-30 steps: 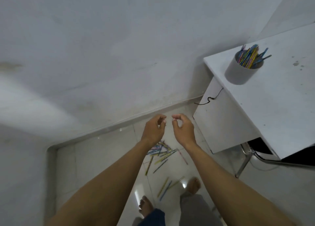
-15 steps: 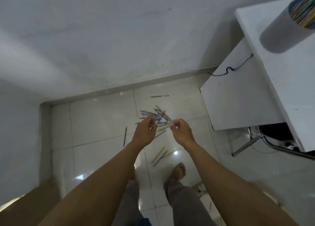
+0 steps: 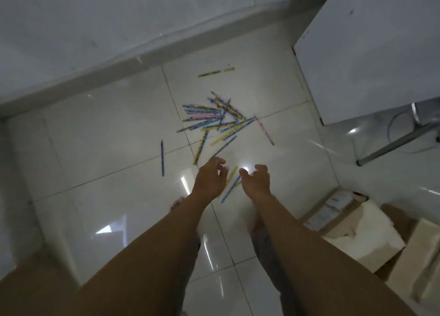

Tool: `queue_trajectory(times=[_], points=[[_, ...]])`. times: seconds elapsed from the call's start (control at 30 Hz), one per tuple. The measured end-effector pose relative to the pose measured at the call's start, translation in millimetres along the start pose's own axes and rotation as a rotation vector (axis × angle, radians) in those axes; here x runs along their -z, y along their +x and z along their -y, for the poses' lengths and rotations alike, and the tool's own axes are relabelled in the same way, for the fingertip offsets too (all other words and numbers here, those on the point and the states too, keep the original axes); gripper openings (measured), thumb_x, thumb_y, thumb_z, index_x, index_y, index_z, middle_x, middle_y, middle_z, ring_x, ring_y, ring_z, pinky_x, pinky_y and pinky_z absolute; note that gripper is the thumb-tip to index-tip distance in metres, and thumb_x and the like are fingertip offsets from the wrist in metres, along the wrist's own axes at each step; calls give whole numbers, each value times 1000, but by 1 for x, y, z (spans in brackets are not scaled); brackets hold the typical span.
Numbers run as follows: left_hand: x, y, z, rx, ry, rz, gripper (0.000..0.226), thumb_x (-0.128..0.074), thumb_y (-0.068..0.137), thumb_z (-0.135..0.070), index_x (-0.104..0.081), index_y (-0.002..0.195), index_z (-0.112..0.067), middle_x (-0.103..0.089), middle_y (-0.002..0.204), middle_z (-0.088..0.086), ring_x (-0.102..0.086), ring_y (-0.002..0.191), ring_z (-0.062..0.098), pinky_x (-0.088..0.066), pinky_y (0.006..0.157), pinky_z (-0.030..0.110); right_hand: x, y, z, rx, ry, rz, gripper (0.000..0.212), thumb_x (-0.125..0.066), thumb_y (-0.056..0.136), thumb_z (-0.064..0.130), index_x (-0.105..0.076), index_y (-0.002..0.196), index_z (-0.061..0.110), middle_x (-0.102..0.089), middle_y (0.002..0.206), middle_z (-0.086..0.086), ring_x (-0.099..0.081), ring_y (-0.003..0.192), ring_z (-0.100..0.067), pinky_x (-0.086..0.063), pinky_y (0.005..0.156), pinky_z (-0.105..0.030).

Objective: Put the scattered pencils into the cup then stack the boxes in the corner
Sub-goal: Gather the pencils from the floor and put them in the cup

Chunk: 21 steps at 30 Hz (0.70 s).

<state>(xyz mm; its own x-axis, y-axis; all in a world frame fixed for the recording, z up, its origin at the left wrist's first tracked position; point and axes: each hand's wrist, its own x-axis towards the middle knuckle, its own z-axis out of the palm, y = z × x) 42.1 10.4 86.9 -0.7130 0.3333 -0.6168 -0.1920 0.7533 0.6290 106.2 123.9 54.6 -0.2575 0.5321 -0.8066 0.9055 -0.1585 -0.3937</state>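
A heap of coloured pencils (image 3: pixel 214 118) lies scattered on the white tiled floor. A lone blue pencil (image 3: pixel 162 157) rests to the left, and two yellow pencils (image 3: pixel 209 73) lie near the wall. My left hand (image 3: pixel 209 178) and my right hand (image 3: pixel 256 178) hover side by side over the near edge of the heap, fingers apart and curled, holding nothing. A blue pencil (image 3: pixel 230 188) and a yellow one lie between and under my hands. Cardboard boxes (image 3: pixel 371 234) sit at the lower right. The cup is out of view.
A white desk (image 3: pixel 371 53) fills the upper right, with a metal leg (image 3: pixel 395 144) reaching down to the floor. The wall and skirting (image 3: pixel 95 77) run across the top. My bare feet show beneath my forearms.
The view has tilted down, so the cup on the desk has left the frame and the boxes have appeared. My hands have lowered toward the pencils and their fingers have spread.
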Motion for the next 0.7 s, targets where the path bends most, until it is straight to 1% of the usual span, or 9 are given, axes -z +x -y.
queue_trajectory(times=[0.13, 0.27, 0.37, 0.43, 0.5, 0.57, 0.6, 0.63, 0.7], points=[[-55, 39, 78, 43, 21, 16, 26, -53, 95, -22, -60, 117, -10, -65, 109, 8, -59, 103, 20, -36, 80, 19, -46, 64, -69, -101, -37, -62, 67, -64, 87, 33, -30, 140, 10, -33, 141, -16, -45, 125, -36, -40, 100, -41], [-101, 83, 150, 57, 49, 19, 26, -54, 95, -22, -60, 117, -9, -66, 110, 9, -59, 103, 20, -36, 80, 20, -90, 125, -126, -164, -59, -101, 92, -74, 80, 38, -17, 147, 12, -25, 145, -15, -38, 129, -38, -41, 98, -45], [-136, 114, 195, 39, 47, 28, 26, -54, 95, -21, -59, 117, -8, -65, 113, 9, -58, 106, 19, -37, 81, 19, -122, 167, -157, -210, -33, -147, 105, -78, 74, 42, -11, 149, 14, -21, 145, -13, -33, 131, -37, -39, 101, -51], [-158, 132, 217, 16, 44, 41, 27, -52, 95, -19, -58, 119, -8, -63, 117, 10, -57, 110, 19, -39, 86, 21, -140, 189, -170, -194, -27, -206, 108, -79, 71, 46, -10, 149, 16, -21, 144, -11, -32, 130, -35, -39, 101, -51], [-179, 147, 234, -21, 59, 42, 28, -51, 95, -18, -57, 121, -8, -60, 121, 9, -55, 113, 20, -40, 91, 23, -155, 207, -182, -108, -38, -269, 110, -80, 69, 49, -11, 149, 16, -22, 143, -9, -33, 128, -32, -41, 99, -50], [-197, 162, 245, -74, 86, 21, 29, -50, 95, -18, -57, 121, -9, -59, 122, 9, -53, 114, 22, -42, 96, 29, -169, 224, -190, 4, -40, -342, 108, -81, 70, 44, -14, 148, 14, -25, 141, -9, -35, 124, -31, -43, 96, -46], [-203, 169, 248, -111, 104, -2, 28, -49, 95, -17, -58, 120, -9, -60, 120, 9, -53, 112, 24, -44, 97, 35, -175, 231, -191, 68, -33, -372, 102, -81, 72, 39, -18, 148, 12, -27, 140, -11, -37, 122, -32, -43, 95, -44], [-206, 175, 248, -145, 123, -27, 27, -49, 94, -16, -60, 118, -8, -61, 118, 10, -54, 110, 26, -45, 95, 39, -179, 235, -190, 126, -25, -393, 93, -79, 76, 33, -22, 146, 11, -29, 139, -12, -39, 120, -32, -42, 94, -41], [-209, 183, 250, -202, 115, -89, 25, -50, 94, -13, -62, 115, -7, -63, 114, 11, -57, 105, 27, -47, 91, 42, -186, 242, -186, 247, -25, -395, 72, -71, 84, 21, -30, 142, 8, -32, 136, -13, -43, 118, -31, -39, 91, -31]])
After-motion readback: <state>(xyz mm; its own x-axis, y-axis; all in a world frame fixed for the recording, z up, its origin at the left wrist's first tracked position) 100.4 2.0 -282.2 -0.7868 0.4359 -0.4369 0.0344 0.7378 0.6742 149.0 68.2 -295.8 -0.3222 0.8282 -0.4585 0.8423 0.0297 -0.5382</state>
